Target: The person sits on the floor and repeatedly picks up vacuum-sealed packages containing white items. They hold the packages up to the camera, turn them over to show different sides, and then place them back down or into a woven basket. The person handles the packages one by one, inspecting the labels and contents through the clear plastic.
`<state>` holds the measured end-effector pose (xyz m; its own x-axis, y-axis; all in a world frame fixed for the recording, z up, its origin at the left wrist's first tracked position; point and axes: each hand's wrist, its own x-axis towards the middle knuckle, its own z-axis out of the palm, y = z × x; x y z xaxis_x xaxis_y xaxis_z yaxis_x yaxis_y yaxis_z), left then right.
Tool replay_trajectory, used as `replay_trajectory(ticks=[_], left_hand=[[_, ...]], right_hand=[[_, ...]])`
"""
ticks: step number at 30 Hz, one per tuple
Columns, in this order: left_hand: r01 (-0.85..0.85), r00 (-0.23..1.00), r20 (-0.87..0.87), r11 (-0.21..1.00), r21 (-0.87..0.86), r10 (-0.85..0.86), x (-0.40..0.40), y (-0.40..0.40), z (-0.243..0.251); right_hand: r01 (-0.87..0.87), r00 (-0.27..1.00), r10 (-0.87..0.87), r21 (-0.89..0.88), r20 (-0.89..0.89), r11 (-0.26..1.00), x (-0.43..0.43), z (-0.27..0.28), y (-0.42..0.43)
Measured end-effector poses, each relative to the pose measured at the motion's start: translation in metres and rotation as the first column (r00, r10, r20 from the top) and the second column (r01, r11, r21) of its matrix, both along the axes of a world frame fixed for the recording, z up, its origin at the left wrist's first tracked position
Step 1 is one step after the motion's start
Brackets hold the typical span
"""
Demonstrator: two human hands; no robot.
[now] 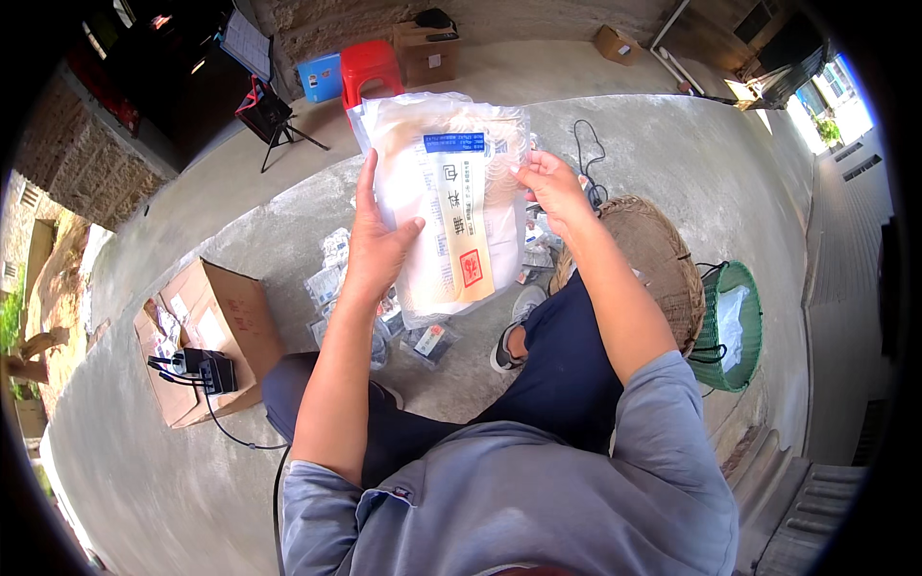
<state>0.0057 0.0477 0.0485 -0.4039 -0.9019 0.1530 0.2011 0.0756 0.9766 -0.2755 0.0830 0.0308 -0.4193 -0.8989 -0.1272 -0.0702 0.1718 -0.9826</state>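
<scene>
Raised in front of me is a large translucent plastic food pouch (414,248) with whitish contents and a cream, printed label strip. More plastic film shows behind its top edge, perhaps a second pouch; I cannot tell. My left hand (383,241) grips the pouch's left side, thumb on the front face and other fingers largely hidden behind. On the upper right edge, my right hand (553,189) pinches the film between thumb and fingers. Below, several small plastic packets (331,277) lie scattered on the concrete floor, partly covered by the pouch. A dark labelled packet (430,343) lies nearest my feet.
A cardboard box (241,317) with a black electrical device (216,373) on top stands left. At right are a round woven basket (641,252) and a green basket (749,324) holding white plastic. Beyond stand a red stool (369,65), a tripod (277,133) and a loose black cable (591,155).
</scene>
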Motion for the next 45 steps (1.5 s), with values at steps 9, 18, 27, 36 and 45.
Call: replay_trajectory(ticks=[9,18,27,36,45], left_hand=[[-0.027,1.000,-0.013,0.995,0.097,0.029,0.004,-0.006,-0.011],[0.008,1.000,0.006,0.991,0.131,-0.008,-0.007,-0.007,-0.008],[0.182,0.983,-0.081,0.917,0.354,-0.163,-0.002,-0.008,-0.022],[-0.014,0.998,0.068,0.955,0.296,-0.006,-0.003,-0.008,-0.024],[-0.126,0.976,0.201,0.972,0.198,0.085,0.001,-0.012,-0.021]], right_hand=[[-0.040,0.965,0.107,-0.267,0.241,0.963,0.012,-0.017,0.011],[-0.161,0.843,0.165,-0.053,0.512,0.986,0.008,-0.018,0.015],[-0.141,0.811,0.261,-0.258,0.523,0.956,0.003,-0.016,0.014],[0.552,0.788,-0.611,-0.356,-0.071,0.754,-0.082,-0.008,0.031],[0.623,0.137,0.016,0.098,-0.990,0.776,-0.200,-0.028,0.198]])
